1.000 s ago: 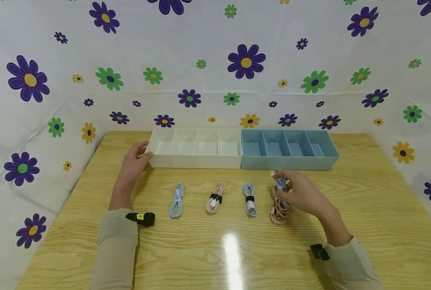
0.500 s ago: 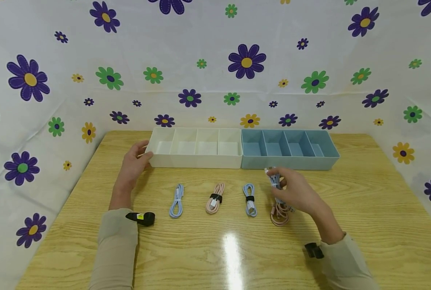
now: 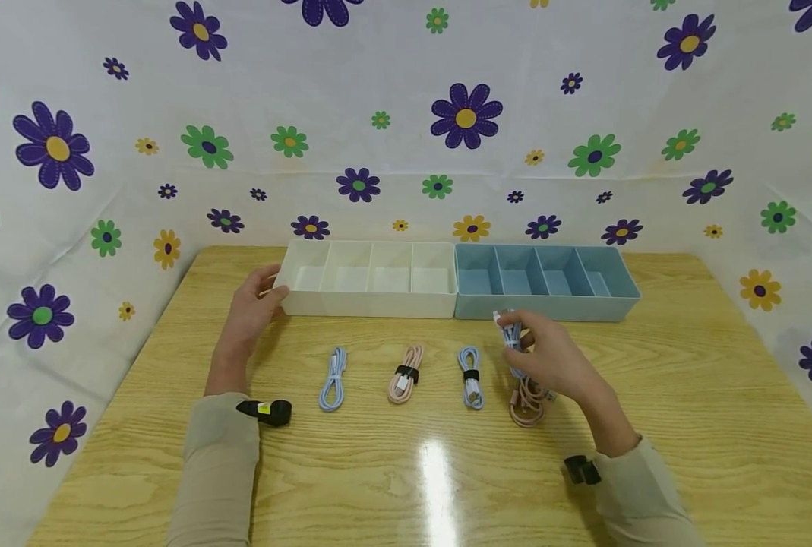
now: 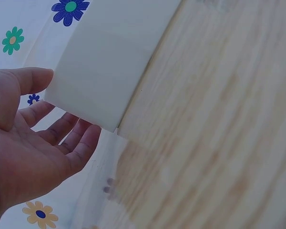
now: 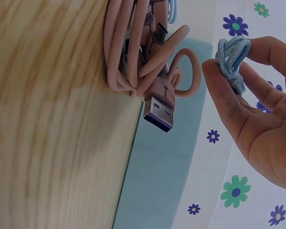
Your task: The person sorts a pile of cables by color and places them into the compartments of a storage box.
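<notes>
My left hand [image 3: 250, 310] touches the left end of a white divided box [image 3: 368, 305]. In the left wrist view its thumb is at the box's corner and the fingers lie along the end wall. Thumb and fingers of my right hand [image 3: 552, 355] pinch a coiled light blue cable [image 5: 233, 55], held up in front of a blue divided box [image 3: 549, 308]. Just below it, a pink cable [image 3: 527, 410] lies on the table, its USB plug [image 5: 159, 112] showing in the right wrist view.
Left of the pink cable lie three bundled cables in a row: a blue one with a black strap [image 3: 471, 377], a pink one with a black strap [image 3: 406, 374] and a blue one with a pale tie [image 3: 333, 380]. A flowered cloth [image 3: 406, 99] hangs behind the boxes.
My right hand has lifted the blue cable off the pink one and moved it left and slightly toward the blue box. The left hand has stayed at the white box.
</notes>
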`<move>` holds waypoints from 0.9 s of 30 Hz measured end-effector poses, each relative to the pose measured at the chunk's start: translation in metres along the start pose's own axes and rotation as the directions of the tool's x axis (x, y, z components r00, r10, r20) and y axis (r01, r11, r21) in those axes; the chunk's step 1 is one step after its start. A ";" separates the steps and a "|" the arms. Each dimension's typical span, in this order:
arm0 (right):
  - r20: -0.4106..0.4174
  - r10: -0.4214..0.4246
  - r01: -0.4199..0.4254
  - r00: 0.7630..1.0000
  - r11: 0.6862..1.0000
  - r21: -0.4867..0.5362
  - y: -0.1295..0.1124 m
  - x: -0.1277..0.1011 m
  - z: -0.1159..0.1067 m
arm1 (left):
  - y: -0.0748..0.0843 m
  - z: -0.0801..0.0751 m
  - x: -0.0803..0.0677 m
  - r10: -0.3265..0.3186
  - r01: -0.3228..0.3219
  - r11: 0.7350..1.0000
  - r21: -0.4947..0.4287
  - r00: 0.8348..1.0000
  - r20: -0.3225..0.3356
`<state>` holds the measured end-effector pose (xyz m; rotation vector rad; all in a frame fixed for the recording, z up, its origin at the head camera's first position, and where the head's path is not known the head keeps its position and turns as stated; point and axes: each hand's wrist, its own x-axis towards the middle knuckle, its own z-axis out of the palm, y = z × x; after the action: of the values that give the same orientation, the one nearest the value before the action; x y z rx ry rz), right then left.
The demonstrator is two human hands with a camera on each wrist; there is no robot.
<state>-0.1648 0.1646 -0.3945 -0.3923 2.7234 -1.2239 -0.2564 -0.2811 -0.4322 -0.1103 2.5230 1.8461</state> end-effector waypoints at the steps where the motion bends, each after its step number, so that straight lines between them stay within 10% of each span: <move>1: -0.002 0.002 -0.002 1.000 1.000 -0.001 0.000 0.001 0.000 | 0.000 0.000 0.000 -0.001 0.001 1.000 0.000 1.000 0.000; 27: -0.060 -0.020 0.024 0.998 0.998 0.060 -0.001 0.015 -0.005 | 0.001 0.000 -0.002 -0.001 0.001 1.000 -0.003 1.000 0.005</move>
<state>-0.1801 0.1628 -0.3907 -0.3858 2.7303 -1.3410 -0.2550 -0.2805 -0.4310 -0.1063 2.5160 1.8480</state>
